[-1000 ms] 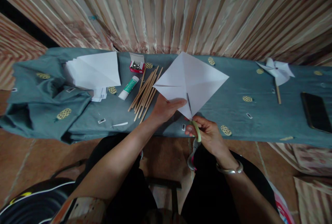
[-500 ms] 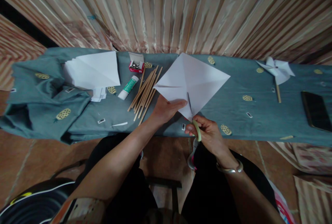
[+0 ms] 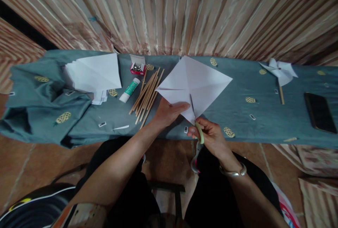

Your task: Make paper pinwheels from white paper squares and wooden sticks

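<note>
Apparently, scissors (image 3: 200,133) partway into paper (image 3: 195,82).

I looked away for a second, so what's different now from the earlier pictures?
Nothing has clearly moved, apart from a slight shift of the whole view. Nothing was taken hold of or let go. The left hand still holds the white paper square, and the right hand the scissors. The sticks, glue stick and pinwheel stayed put.
</note>
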`<state>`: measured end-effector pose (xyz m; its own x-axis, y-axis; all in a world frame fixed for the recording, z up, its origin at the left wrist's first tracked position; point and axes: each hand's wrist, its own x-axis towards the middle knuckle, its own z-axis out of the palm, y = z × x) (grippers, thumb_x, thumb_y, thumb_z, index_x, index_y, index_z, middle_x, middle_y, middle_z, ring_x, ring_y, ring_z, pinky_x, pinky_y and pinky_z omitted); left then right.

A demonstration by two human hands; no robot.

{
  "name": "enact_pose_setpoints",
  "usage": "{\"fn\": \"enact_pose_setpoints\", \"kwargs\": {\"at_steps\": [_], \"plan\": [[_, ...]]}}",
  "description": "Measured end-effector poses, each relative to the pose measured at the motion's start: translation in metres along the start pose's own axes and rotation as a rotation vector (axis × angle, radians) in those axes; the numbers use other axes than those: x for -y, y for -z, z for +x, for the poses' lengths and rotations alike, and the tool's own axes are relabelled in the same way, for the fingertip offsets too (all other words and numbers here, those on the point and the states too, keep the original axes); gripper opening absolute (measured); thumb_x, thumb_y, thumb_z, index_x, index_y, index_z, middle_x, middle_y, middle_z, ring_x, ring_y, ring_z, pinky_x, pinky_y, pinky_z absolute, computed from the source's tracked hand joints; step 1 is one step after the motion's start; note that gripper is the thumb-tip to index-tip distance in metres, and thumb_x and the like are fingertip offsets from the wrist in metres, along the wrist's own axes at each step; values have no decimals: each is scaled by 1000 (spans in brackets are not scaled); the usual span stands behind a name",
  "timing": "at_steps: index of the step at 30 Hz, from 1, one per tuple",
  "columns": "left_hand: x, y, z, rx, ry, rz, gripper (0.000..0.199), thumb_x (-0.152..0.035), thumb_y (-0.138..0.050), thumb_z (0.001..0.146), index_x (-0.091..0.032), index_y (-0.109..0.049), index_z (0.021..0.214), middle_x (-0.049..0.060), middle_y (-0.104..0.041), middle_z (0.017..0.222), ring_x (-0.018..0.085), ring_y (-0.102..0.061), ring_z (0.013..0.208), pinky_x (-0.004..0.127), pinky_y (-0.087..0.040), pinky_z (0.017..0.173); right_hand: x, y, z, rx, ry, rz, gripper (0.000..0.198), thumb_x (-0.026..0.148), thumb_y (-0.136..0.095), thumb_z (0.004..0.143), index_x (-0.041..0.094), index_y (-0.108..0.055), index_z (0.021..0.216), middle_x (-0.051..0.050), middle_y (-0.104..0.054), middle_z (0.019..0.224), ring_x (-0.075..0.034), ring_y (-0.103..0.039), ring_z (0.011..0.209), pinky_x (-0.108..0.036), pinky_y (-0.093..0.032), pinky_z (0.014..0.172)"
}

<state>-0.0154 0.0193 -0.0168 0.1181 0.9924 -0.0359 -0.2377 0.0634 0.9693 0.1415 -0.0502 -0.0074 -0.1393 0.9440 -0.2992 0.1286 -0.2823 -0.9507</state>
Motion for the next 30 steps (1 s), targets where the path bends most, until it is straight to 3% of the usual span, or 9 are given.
{"fn": "enact_pose_setpoints", "kwargs": {"at_steps": [19, 30], "plan": [[9, 1, 2, 17, 19, 27, 23, -34, -79, 63, -18, -65, 71, 2, -65, 70, 17, -59, 67, 30, -52, 65, 2, -2, 0, -5, 44, -37, 48, 67, -73, 70, 22, -60, 64, 1, -63, 57, -12, -55, 51, -24, -46, 49], [11, 1, 2, 1, 24, 45, 29, -34, -80, 62, -17, -70, 82, 5, -70, 83, 21, -65, 80, 33, -53, 76, 2, -4, 0, -2, 23, -20, 50, 69, -73, 68, 22, -59, 62, 1, -63, 57, -12, -56, 52, -24, -45, 47]]}}
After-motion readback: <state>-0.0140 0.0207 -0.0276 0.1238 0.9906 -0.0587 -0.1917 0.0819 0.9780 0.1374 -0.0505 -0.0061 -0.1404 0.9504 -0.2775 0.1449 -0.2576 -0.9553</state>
